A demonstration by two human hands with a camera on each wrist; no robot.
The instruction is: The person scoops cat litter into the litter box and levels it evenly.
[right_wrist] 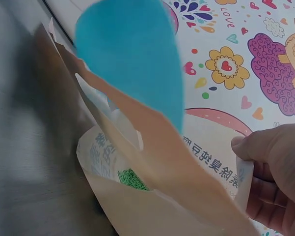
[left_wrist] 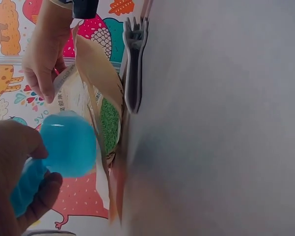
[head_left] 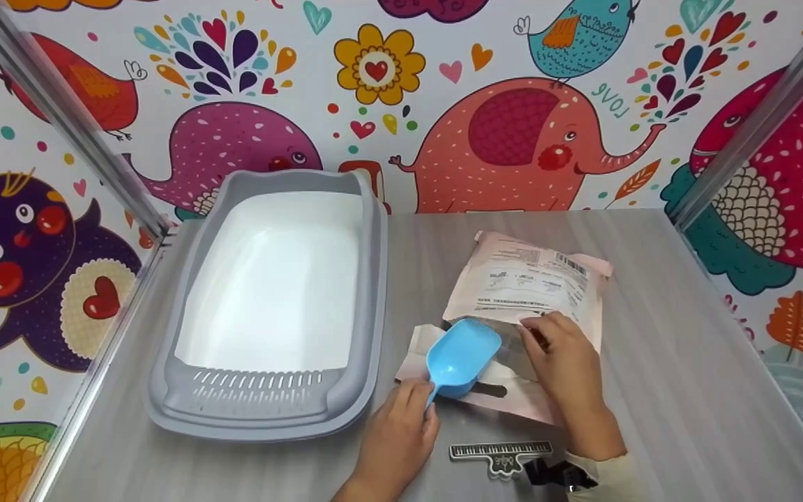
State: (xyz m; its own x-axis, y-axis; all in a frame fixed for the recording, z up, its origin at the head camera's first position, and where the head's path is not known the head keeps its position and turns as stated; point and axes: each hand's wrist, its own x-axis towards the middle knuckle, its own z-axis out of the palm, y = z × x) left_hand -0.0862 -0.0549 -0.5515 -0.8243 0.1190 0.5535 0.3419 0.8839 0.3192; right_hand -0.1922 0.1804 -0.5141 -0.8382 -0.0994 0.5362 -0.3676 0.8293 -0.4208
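Note:
My left hand (head_left: 395,434) holds a light blue scoop (head_left: 464,352) by its handle, its bowl facing up over the near end of an opened pale pink bag (head_left: 537,268). With thumb and fingers, my right hand (head_left: 568,362) pinches the edge of the bag's mouth, as the right wrist view shows (right_wrist: 243,189). Green pellets (left_wrist: 109,125) lie inside the bag in the left wrist view, and a patch of these green pellets (right_wrist: 132,179) also appears in the right wrist view. The bag's near flap, with a cut-out handle slot, spreads over the table beneath the scoop.
A large grey litter tray (head_left: 373,335) with a white base and slotted front ledge stands left of the bag. Below the bag lies a clip (head_left: 501,452) with a piano-key pattern, beside the right wrist. Metal posts (head_left: 80,125) and cartoon-printed walls enclose the grey table (head_left: 680,390).

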